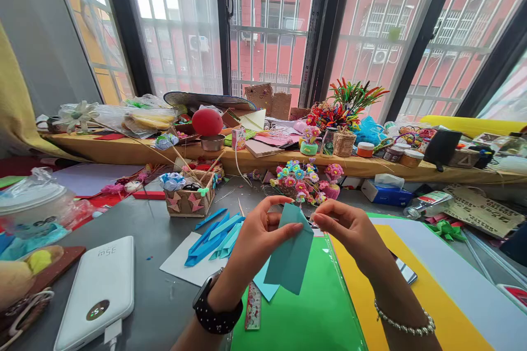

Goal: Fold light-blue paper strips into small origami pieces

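Observation:
My left hand (267,227) pinches a folded sheet of teal paper (290,258) between thumb and fingers, holding it above a green mat. The paper's upper end is creased to a slanted corner. My right hand (343,225) is closed in a pinch right beside that upper corner; what its fingertips grip, if anything, is too small to make out. Beneath the held sheet lie a light blue paper piece (267,285) and a small patterned ruler (253,307). Left of my hands, several folded blue paper strips (209,241) rest on a white sheet (177,263).
A white power bank (99,290) with a cable lies at left. Behind it stands a cardboard basket (191,203) holding sticks. Crafted flowers (300,178), a tissue pack (387,192) and a plastic bottle (428,204) stand farther back. Yellow paper (395,285) lies at right.

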The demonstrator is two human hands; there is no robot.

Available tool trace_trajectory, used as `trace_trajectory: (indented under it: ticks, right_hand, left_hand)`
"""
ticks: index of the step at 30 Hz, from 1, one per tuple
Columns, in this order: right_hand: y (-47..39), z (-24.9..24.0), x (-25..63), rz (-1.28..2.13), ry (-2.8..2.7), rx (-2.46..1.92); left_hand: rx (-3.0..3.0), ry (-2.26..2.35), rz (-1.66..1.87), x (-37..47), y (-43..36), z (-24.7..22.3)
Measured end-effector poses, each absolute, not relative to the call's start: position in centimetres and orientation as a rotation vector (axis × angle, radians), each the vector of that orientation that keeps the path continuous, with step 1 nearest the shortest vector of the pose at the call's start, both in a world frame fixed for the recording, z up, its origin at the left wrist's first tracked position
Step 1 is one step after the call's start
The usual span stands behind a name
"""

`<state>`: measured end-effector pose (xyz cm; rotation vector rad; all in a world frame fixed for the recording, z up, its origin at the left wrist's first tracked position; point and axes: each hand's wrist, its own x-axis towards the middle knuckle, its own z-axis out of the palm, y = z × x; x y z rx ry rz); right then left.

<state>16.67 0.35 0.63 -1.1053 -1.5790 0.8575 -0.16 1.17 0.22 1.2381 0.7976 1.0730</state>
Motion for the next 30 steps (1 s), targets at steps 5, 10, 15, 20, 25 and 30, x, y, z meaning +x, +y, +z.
trace_trajectory:
  ticks: [5,10,15,20,25,30]
  right_hand:
    - [0.2,0.7,16.5,0.887,-1.655,-1.065]
    - [0.3,0.6,16.4,0.884,-1.7,-1.079]
    - [0.3,0.5,16.4,0.775,-1.759,-1.143]
    - [0.3,0.3,16.2,0.581,-1.824,-1.149]
    - [0.6,-0.1,16.0,0.447,-1.927,-1.087]
    - [0.9,-0.6,15.7,0.241,-1.985,-1.038]
  left_hand:
    - [1.22,0.795,1.057,-0.2,1.1,0.4]
    - [1.243,0.797,1.034,-0.2,1.1,0.5]
    - [1.307,0.836,1.055,-0.1,1.0,0.4]
    - [1.352,0.854,1.123,0.3,0.8,0.3]
    - [1.327,0.822,1.155,0.4,0.8,0.3]
    - [1.326,0.867,1.175,0.4,1.1,-0.1]
